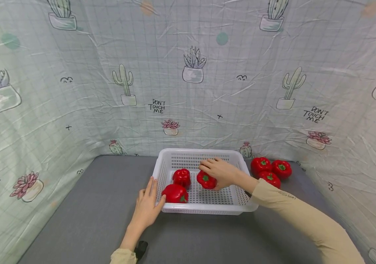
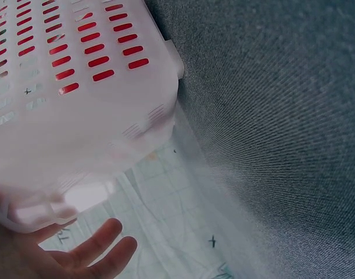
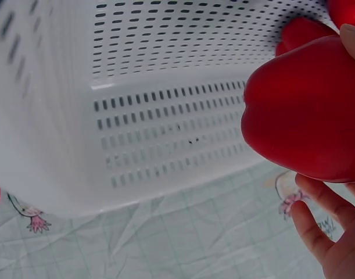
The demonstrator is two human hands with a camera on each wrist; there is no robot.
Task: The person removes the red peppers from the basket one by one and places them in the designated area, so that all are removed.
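The right hand (image 1: 220,172) holds 1 red bell pepper (image 1: 205,180), fingers and thumb around it, near the middle of the white perforated plastic basket (image 1: 207,208). The left hand (image 1: 146,206), fingers extended, touches the basket's left rim. 2 other peppers (image 1: 174,193) lie in the basket's left side; 3 outside peppers (image 1: 281,169) cluster on the gray table (image 1: 85,216), just right of it.

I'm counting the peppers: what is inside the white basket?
In the white basket, two red peppers sit at the left; the right hand holds a third pepper. Whatever lies behind that hand is covered.
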